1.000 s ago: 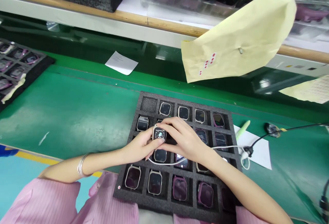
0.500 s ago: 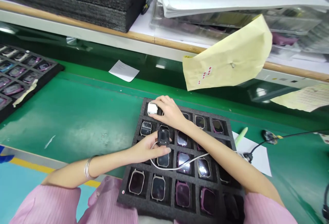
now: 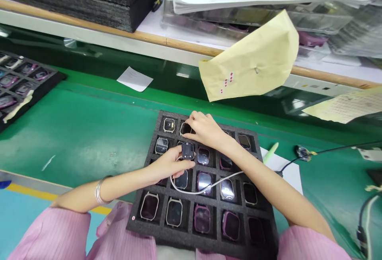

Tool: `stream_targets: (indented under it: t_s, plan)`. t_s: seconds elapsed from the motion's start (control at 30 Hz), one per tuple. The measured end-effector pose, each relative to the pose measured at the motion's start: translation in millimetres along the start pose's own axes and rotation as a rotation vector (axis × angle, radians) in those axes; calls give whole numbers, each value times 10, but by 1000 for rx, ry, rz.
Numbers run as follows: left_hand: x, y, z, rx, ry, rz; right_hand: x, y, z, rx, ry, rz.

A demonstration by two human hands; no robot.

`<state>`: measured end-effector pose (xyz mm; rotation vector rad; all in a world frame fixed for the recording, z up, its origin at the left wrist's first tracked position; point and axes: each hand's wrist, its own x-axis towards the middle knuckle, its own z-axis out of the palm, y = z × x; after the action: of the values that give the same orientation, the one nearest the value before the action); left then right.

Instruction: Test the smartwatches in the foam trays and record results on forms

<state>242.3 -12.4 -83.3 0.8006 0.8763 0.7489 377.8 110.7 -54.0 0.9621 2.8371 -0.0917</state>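
Observation:
A black foam tray (image 3: 155, 228) with a grid of pockets lies in front of me on the green belt, holding several smartwatch bodies. My left hand (image 3: 167, 166) pinches a small black charging head (image 3: 188, 150) on a white cable (image 3: 209, 186) that trails right across the tray. My right hand (image 3: 203, 129) reaches to the tray's back row, fingers curled down over a watch (image 3: 185, 128) in the second pocket. A watch (image 3: 169, 125) sits in the back left pocket.
A yellow envelope (image 3: 253, 63) hangs from the shelf edge above the belt. Another foam tray (image 3: 44, 83) of watches lies at far left. A white slip (image 3: 135, 79) lies on the belt, and white paper (image 3: 288, 172), a green pen (image 3: 270, 152) and black cables sit right of the tray.
My right hand took the lit watch off the charging head, set it in the back left pocket, then shifted to the neighbouring pocket. My left hand kept the charging head.

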Motion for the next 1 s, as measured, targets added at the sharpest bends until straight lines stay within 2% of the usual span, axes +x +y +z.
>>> stream_targets:
  t_s: [0.17, 0.37, 0.47, 0.57, 0.63, 0.7, 0.83, 1.0]
  plan:
    - [87, -58, -39, 41, -71, 33, 42, 3, -9, 23, 4, -4]
    - [83, -128, -163, -34, -142, 62, 82, 96, 15, 122, 39, -19]
    - [64, -114, -179, -65, -153, 47, -51, 173, 26, 269, 182, 19]
    - [63, -107, -181, -72, -175, 33, -293, 145, 4, 606, 372, -29]
    - [71, -118, -185, -80, -193, 13, -462, 47, -1, 732, 336, -104]
    - [76, -131, -188, -87, -201, 3, -594, -79, 18, 730, 269, -117]
    - [54, -114, -165, -132, -167, 19, -705, -228, 67, 761, 286, -9]
    - [9, -47, -126, -357, -63, 73, -726, -198, 81, 1315, 321, 307]
